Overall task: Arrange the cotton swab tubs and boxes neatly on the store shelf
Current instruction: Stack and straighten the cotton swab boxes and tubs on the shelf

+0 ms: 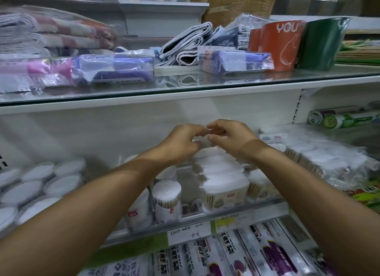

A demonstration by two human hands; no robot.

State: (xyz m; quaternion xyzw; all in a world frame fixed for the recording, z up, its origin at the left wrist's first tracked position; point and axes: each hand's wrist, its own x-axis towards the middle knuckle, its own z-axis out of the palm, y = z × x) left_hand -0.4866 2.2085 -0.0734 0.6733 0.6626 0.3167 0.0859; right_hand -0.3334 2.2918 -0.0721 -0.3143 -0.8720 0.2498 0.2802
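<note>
Your fingers (200, 131) were curled in toward each other at the centre of the frame, fingertips of both hands nearly meeting. Something small and pale showed between them, too hidden to name, so whether you were pinching it or only closing on it could not be told. Your left hand (181, 144) and right hand (230, 139) hovered together above the back of the box (218, 166) stack, in front of the shelf's (261, 209) white back wall.

The boxes just below your hands looked light and stiff-walled, clear plastic over white tips and wooden sticks. They would likely slide easily and tip if pushed high, so a hold on the two short sides, low down, seemed safest. The lids looked thin and might pop under a hard squeeze.

In the centre row about three boxes could be counted from front to back, with another partly seen to their right; blur made this uncertain. Left of them stood round tubs (167, 199): two clear at the front, at least one more behind your left wrist. These seemed equally light, slick and prone to rolling if laid over, best gripped around the wall.

At the lower left of the frame lay a cluster of white-lidded tubs (51, 185), roughly eight or nine visible. At the right, bagged swabs (320, 154) lay piled, soft and slippery; their count could not be made out.
</note>
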